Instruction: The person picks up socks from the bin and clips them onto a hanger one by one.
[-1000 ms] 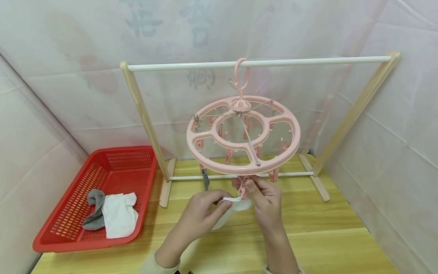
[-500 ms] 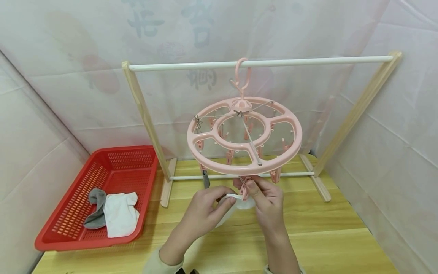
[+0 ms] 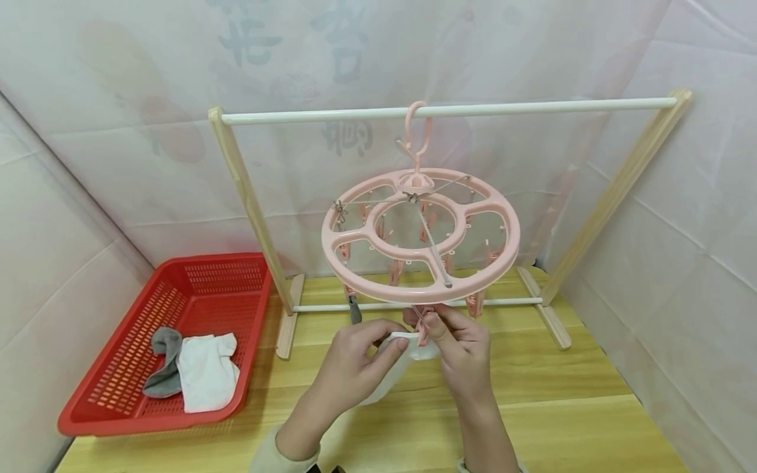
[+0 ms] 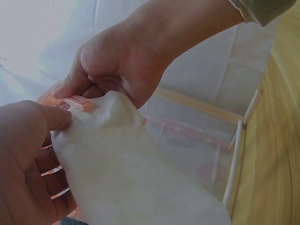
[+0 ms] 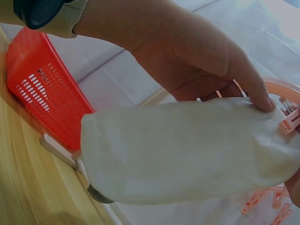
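Observation:
A white sock (image 4: 126, 159) hangs below the round pink clip hanger (image 3: 402, 292). My left hand (image 3: 353, 361) pinches the sock's upper edge between thumb and fingers. Close beside it, my right hand (image 3: 464, 351) holds a pink clothes peg (image 3: 422, 327) of the hanger, thumb in front and fingers behind. The peg's tip is at the sock's edge in the left wrist view; whether its jaws are fully closed on the cloth is hard to tell. In the right wrist view the sock's length stretches sideways across the picture.
The hanger hooks over the white bar (image 3: 532, 108) of a wooden-legged rack. A grey piece of cloth (image 3: 355, 311) hangs from its left side. At left, a red basket (image 3: 221, 305) contains a grey sock (image 3: 167, 364) and a white sock (image 3: 207, 373). Other pegs dangle from the ring.
My left hand has shifted slightly right and up, bringing the sock's edge closer to the peg. The right hand keeps its grip on the peg, almost still.

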Tool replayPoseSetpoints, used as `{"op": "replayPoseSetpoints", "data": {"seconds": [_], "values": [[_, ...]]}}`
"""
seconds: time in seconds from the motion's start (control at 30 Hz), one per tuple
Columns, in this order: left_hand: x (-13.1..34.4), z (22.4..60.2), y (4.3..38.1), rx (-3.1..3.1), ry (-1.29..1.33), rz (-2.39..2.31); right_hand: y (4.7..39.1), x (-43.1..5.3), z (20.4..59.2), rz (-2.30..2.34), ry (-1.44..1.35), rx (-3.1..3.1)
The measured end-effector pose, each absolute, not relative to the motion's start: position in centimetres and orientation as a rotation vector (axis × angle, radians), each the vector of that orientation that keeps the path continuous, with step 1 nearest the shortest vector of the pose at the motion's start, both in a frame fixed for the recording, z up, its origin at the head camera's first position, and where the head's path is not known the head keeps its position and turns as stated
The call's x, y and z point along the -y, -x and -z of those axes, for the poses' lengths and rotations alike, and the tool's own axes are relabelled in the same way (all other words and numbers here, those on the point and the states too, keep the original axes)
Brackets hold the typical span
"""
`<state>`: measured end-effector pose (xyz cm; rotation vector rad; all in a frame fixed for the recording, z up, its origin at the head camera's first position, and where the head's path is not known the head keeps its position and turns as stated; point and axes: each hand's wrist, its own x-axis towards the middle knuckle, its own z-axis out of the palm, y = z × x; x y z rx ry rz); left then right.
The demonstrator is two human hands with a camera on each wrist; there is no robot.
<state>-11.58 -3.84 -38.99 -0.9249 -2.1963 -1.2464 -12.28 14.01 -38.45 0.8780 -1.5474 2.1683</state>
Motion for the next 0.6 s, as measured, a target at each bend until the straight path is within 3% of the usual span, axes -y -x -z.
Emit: {"op": "replayPoseSetpoints", "data": {"seconds": [0.6], "values": [[4.19, 39.01, 11.48, 2.183, 0.918, 1.292, 12.14, -13.80, 38.63, -2.169, -0.779, 1.704]]}}
